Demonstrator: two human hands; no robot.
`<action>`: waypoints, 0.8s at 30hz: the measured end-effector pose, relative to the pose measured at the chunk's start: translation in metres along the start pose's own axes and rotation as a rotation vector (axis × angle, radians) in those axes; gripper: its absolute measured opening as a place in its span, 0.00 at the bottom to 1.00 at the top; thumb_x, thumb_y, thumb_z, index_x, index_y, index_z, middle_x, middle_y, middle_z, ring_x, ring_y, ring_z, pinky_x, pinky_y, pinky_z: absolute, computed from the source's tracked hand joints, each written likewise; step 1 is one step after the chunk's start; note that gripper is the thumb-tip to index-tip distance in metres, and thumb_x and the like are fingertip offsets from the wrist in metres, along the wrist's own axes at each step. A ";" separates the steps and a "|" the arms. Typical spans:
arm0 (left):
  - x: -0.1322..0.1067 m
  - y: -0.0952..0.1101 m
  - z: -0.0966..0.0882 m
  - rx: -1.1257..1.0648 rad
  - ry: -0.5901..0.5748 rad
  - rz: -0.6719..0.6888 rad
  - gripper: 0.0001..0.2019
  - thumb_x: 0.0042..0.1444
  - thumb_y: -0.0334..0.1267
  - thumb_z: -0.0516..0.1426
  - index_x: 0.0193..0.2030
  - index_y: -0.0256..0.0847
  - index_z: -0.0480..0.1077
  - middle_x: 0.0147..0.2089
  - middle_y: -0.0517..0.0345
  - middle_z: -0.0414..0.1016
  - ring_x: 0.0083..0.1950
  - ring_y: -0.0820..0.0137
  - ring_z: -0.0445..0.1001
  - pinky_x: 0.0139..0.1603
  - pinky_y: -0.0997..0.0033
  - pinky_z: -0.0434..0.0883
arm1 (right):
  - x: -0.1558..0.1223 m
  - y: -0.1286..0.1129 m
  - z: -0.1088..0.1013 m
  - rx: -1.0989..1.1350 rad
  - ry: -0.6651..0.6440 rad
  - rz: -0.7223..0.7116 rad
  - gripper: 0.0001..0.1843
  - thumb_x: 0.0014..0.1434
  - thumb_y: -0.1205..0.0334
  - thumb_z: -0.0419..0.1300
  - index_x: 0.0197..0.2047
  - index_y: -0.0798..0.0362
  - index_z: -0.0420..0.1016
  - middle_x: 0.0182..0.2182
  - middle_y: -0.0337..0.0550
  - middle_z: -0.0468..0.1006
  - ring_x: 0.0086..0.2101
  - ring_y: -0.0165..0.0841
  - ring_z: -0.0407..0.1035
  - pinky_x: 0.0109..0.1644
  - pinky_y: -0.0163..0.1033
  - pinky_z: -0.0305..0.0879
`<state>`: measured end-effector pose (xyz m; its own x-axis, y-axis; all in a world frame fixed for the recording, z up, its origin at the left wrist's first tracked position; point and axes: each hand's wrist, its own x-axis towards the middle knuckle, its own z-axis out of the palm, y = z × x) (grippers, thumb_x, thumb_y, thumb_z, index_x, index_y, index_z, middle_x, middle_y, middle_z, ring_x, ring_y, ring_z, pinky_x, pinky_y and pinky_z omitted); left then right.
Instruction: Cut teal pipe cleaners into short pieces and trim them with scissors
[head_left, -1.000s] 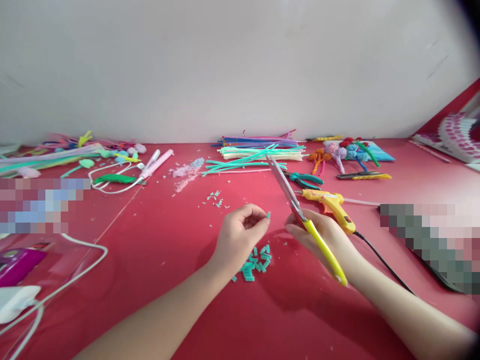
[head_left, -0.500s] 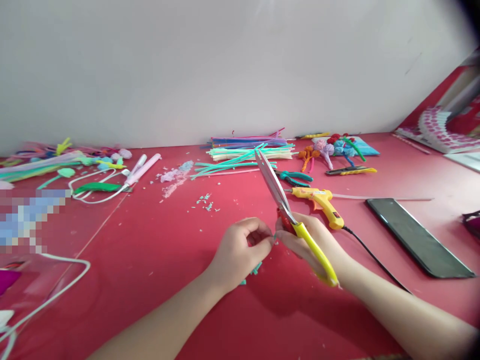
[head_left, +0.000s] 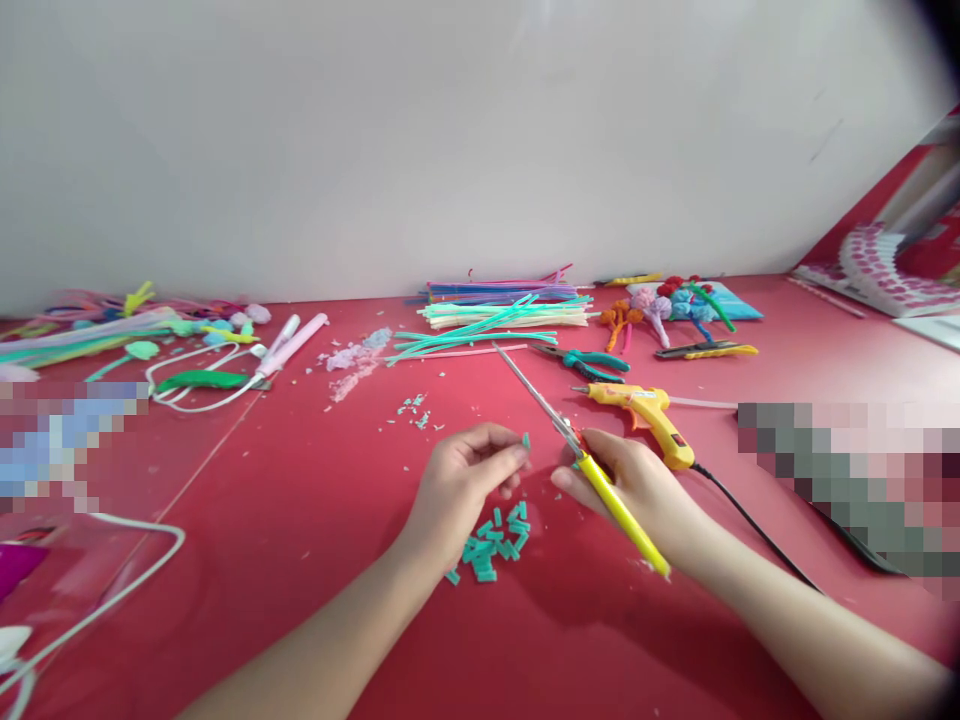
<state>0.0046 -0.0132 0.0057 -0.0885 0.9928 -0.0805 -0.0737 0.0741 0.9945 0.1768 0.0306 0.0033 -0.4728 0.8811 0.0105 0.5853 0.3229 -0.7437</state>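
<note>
My left hand [head_left: 472, 480] pinches a short teal piece of pipe cleaner [head_left: 526, 440] between thumb and fingertips. In my right hand [head_left: 637, 480] is a pair of scissors [head_left: 611, 505] with yellow and red handles, their blades pointing up and to the left. A bit of teal shows by the right fingers, too small to make out. Below the left hand, a loose pile of short teal pipe cleaner pieces [head_left: 487, 545] lies on the red table [head_left: 420, 660]. The two hands are a little apart.
Bundles of long pipe cleaners [head_left: 510, 310] lie at the back. To the right are teal-handled pliers [head_left: 596, 362], a yellow glue gun [head_left: 652, 415] with its cord, and finished pompom shapes [head_left: 652, 305]. A pink hair straightener [head_left: 296, 345] and white cables lie left. Fluff scraps [head_left: 360, 355] lie mid-table.
My hands have moved apart, the left slightly up and to the left. The scissors have turned, their tips now lower and further left. More of the teal pile shows.
</note>
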 end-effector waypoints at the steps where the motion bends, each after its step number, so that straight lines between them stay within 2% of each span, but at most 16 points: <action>1: 0.001 0.001 -0.001 -0.003 0.019 0.010 0.06 0.47 0.38 0.55 0.29 0.37 0.67 0.23 0.61 0.66 0.24 0.77 0.63 0.26 0.77 0.62 | 0.000 0.001 0.000 -0.013 0.007 0.003 0.12 0.47 0.52 0.53 0.24 0.54 0.62 0.18 0.34 0.60 0.21 0.25 0.53 0.22 0.31 0.49; 4: 0.001 0.002 -0.002 0.061 0.005 -0.001 0.06 0.47 0.39 0.55 0.29 0.38 0.67 0.24 0.61 0.67 0.24 0.77 0.63 0.26 0.76 0.63 | 0.002 0.001 0.001 -0.004 0.021 0.008 0.11 0.49 0.55 0.51 0.25 0.54 0.64 0.19 0.35 0.62 0.21 0.26 0.55 0.23 0.31 0.51; 9: -0.006 0.001 0.007 0.279 -0.132 0.000 0.05 0.47 0.37 0.53 0.25 0.39 0.66 0.21 0.64 0.62 0.22 0.77 0.62 0.24 0.77 0.61 | 0.000 -0.005 0.004 0.077 -0.028 0.015 0.09 0.49 0.58 0.50 0.27 0.54 0.64 0.20 0.35 0.63 0.22 0.25 0.54 0.23 0.30 0.50; 13: -0.011 0.000 0.013 0.414 -0.179 0.070 0.06 0.49 0.37 0.52 0.25 0.40 0.66 0.24 0.61 0.63 0.26 0.75 0.64 0.26 0.76 0.62 | -0.003 -0.008 0.004 0.042 -0.044 -0.012 0.06 0.48 0.61 0.49 0.25 0.54 0.62 0.18 0.33 0.60 0.21 0.24 0.53 0.22 0.30 0.48; 16: -0.008 0.001 0.010 0.489 -0.132 0.157 0.08 0.51 0.38 0.50 0.27 0.40 0.67 0.25 0.60 0.64 0.27 0.75 0.63 0.28 0.76 0.62 | 0.002 -0.002 -0.006 -0.090 0.042 -0.008 0.07 0.48 0.60 0.49 0.24 0.54 0.62 0.18 0.33 0.60 0.20 0.24 0.53 0.21 0.30 0.46; 19: 0.001 0.000 -0.001 0.578 -0.032 0.278 0.10 0.53 0.38 0.48 0.25 0.38 0.66 0.28 0.58 0.65 0.30 0.73 0.64 0.33 0.74 0.62 | 0.013 0.011 -0.019 -0.332 0.171 0.065 0.11 0.49 0.56 0.49 0.22 0.53 0.61 0.16 0.35 0.60 0.19 0.25 0.53 0.21 0.31 0.43; 21: 0.007 -0.002 -0.010 0.646 0.035 0.318 0.10 0.52 0.38 0.49 0.25 0.38 0.66 0.33 0.56 0.66 0.32 0.73 0.64 0.35 0.74 0.62 | 0.019 0.020 -0.024 -0.454 0.171 0.108 0.13 0.51 0.55 0.46 0.22 0.53 0.63 0.17 0.37 0.62 0.18 0.26 0.53 0.21 0.31 0.43; 24: 0.014 -0.005 -0.022 0.755 0.085 0.283 0.05 0.49 0.36 0.51 0.33 0.41 0.66 0.35 0.58 0.65 0.29 0.74 0.63 0.32 0.74 0.63 | 0.025 0.028 -0.024 -0.552 0.075 0.122 0.14 0.53 0.55 0.45 0.24 0.53 0.66 0.19 0.41 0.68 0.19 0.28 0.58 0.22 0.32 0.45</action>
<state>-0.0177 -0.0018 -0.0017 -0.0810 0.9751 0.2065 0.6505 -0.1053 0.7522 0.1970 0.0696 -0.0013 -0.3438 0.9390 0.0084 0.8997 0.3319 -0.2836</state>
